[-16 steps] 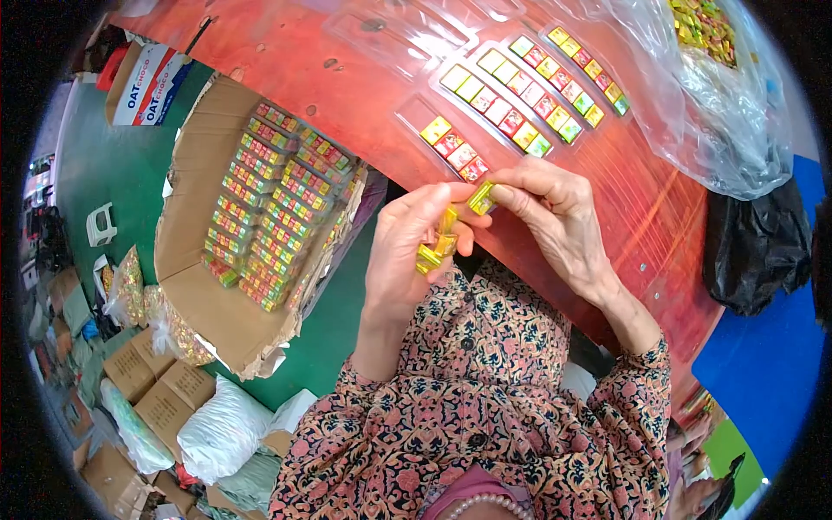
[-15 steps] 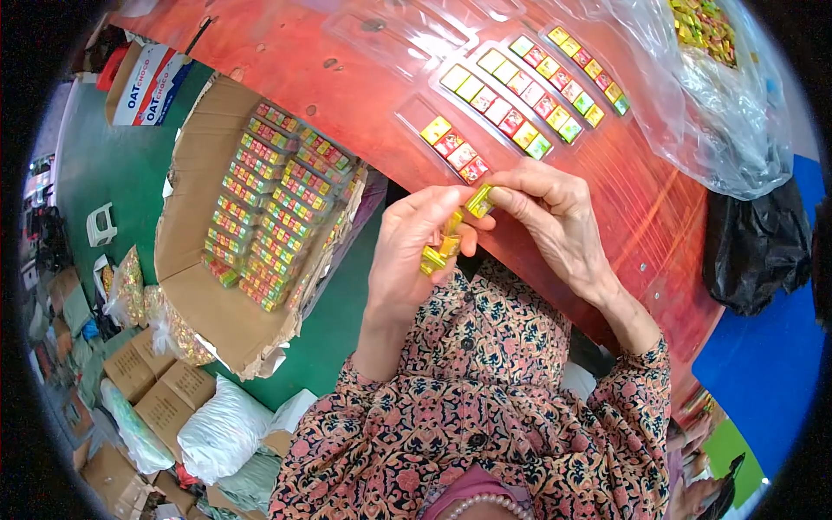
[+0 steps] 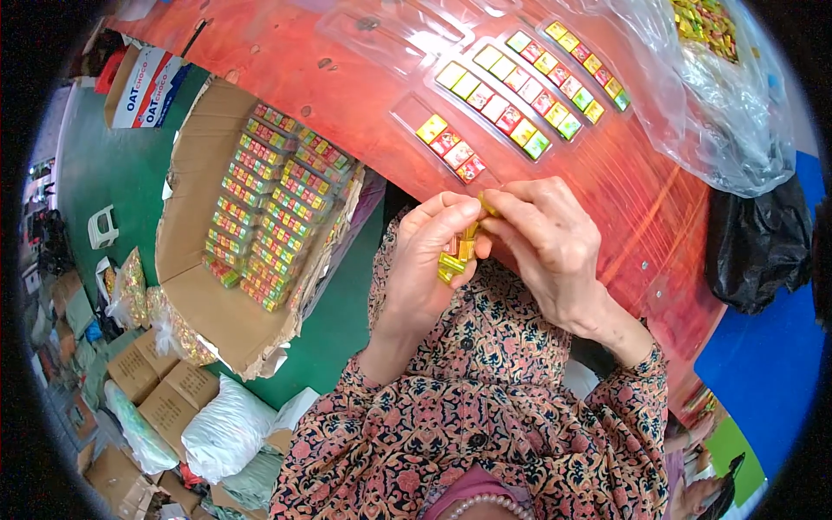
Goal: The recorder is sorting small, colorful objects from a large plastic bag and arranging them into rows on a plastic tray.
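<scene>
My left hand (image 3: 420, 264) is closed around several small yellow foil-wrapped candies (image 3: 456, 258), which show between its fingers and palm. Close against it, my right hand (image 3: 559, 247) pinches one yellow-wrapped candy (image 3: 489, 206) at the left fingertips; fingers cover most of that piece. Both hands are held at the near edge of the red table (image 3: 641, 199). Just beyond them lies a narrow clear plastic tray (image 3: 414, 111), partly filled with a row of square candies (image 3: 458, 153). Farther right, several similar trays (image 3: 494, 100) hold longer rows in yellow, white, red and green.
Left of the table stands an open cardboard box (image 3: 186, 225) stacked with filled trays (image 3: 269, 208). Empty clear trays (image 3: 373, 48) lie at the table's far side. A big clear bag of candies (image 3: 706, 30) sits at the far right, above a black plastic bag (image 3: 752, 247).
My right hand has turned and lowered slightly, its fingers now covering more of the pinched candy. My left hand has shifted a little right and down, keeping its candies.
</scene>
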Demonstrator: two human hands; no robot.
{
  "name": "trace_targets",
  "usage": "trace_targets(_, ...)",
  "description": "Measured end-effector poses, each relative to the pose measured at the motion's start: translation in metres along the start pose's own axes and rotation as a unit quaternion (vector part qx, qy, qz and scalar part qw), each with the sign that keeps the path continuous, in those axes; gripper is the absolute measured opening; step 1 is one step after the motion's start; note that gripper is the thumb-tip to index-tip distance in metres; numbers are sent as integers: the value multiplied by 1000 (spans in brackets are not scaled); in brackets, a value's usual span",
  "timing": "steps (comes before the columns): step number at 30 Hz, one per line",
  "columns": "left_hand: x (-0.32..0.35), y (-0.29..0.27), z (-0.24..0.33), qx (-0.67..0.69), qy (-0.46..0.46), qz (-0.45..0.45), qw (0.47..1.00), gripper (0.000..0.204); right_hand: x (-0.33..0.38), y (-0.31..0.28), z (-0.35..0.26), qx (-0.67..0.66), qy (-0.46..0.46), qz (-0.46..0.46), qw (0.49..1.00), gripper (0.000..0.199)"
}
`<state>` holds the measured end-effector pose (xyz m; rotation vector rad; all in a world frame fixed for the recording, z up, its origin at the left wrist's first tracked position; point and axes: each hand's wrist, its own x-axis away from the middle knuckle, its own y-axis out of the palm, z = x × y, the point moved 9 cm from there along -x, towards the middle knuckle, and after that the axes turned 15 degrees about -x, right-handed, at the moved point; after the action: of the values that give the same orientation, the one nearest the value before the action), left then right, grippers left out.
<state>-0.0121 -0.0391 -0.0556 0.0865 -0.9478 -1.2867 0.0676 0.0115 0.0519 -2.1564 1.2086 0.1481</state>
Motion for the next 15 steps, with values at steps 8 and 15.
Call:
trace_targets(8, 6, -25, 24, -66, 91, 89, 990, 23, 1, -8, 48, -86, 157, 50, 983, 15)
trace_targets(15, 3, -28, 29, -92, 105, 106, 985, 28, 1, 3, 43, 35, 77, 28, 996, 16)
